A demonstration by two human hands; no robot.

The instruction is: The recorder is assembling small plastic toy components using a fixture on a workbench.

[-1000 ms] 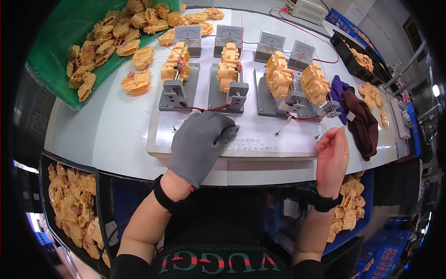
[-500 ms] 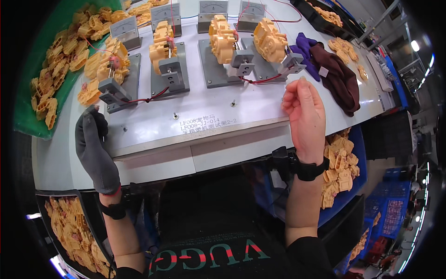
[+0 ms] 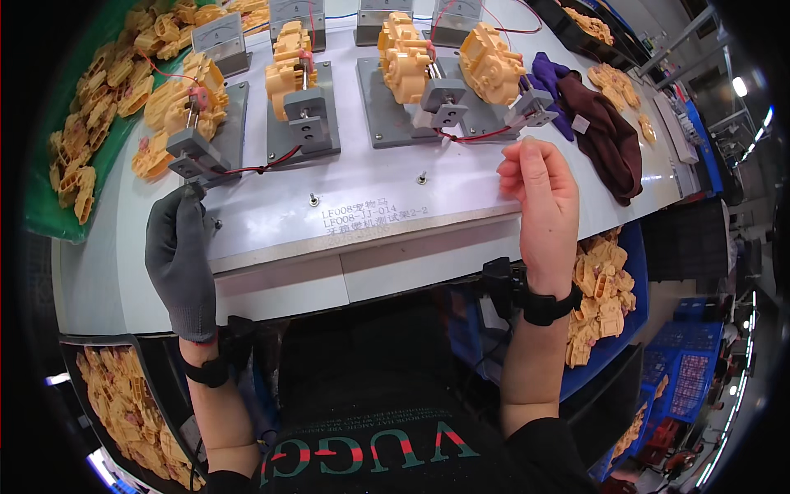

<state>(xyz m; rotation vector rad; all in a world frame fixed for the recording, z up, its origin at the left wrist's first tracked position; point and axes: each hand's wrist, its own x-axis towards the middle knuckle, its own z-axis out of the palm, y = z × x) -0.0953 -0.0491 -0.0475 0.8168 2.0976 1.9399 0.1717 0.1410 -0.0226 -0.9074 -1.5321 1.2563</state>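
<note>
My left hand (image 3: 178,259), in a dark grey glove, is closed with its fingertips at the lower edge of the leftmost grey test fixture (image 3: 234,132). Bare, my right hand (image 3: 545,216) has its fingers curled and pinched in front of the rightmost fixture's grey block (image 3: 533,105). Whatever either hand grips, if anything, is hidden. On the fixtures sit light-orange plastic gearbox housings (image 3: 403,62), with metal shafts and red wires beside them. Two small metal toggle switches, a middle one (image 3: 313,200) and a right one (image 3: 422,178), stick up from the white board (image 3: 370,185) between my hands.
Analog meters (image 3: 298,23) stand behind the fixtures. A green-lined bin (image 3: 41,185) of orange housings is at the left. Purple and brown cloths (image 3: 605,144) lie right. More housings fill a black crate (image 3: 152,362) and a blue bin (image 3: 638,305) below the table edge.
My left hand has moved slightly right and inward, its fingers curling more at the leftmost fixture. My right hand stays near the rightmost fixture. The view has shifted slightly.
</note>
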